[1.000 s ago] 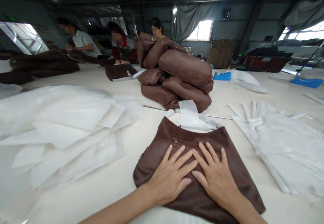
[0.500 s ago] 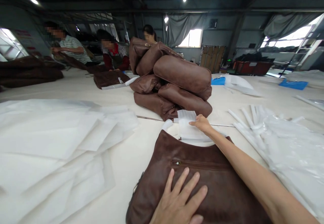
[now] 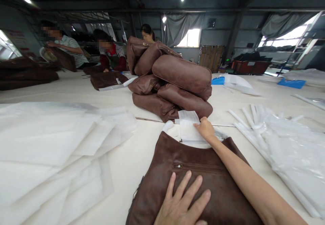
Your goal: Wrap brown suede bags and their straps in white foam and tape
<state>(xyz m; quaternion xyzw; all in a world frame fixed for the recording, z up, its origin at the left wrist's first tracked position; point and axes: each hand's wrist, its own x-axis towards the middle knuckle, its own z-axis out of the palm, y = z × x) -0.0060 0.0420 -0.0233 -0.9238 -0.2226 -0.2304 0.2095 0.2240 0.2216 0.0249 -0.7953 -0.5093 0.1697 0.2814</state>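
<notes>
A dark brown leather handbag (image 3: 157, 170) with a zipped pocket lies flat on the table in front of me. My left hand (image 3: 186, 201) rests on its front below the zip pull (image 3: 179, 166), fingers spread. Beyond the bag's curved top edge, my right hand (image 3: 204, 129) is closed at the right edge of a thin white wrapping sheet (image 3: 188, 126) by the strap. The strap (image 3: 168, 126) is covered in white wrapping at its left end. My fingers hide part of the sheet and strap.
A pile of stuffed brown handbags (image 3: 177, 72) stands just beyond. Thin white sheets (image 3: 50, 133) are spread at left; clear plastic bags (image 3: 291, 143) and white tubes (image 3: 243, 126) lie at right. Co-workers (image 3: 67, 47) handle brown bags across the table (image 3: 122, 170).
My right hand has shifted slightly right and down along the white sheet, its fingers more curled. My left hand stays flat on the handbag. A co-worker at far left has raised a brown bag.
</notes>
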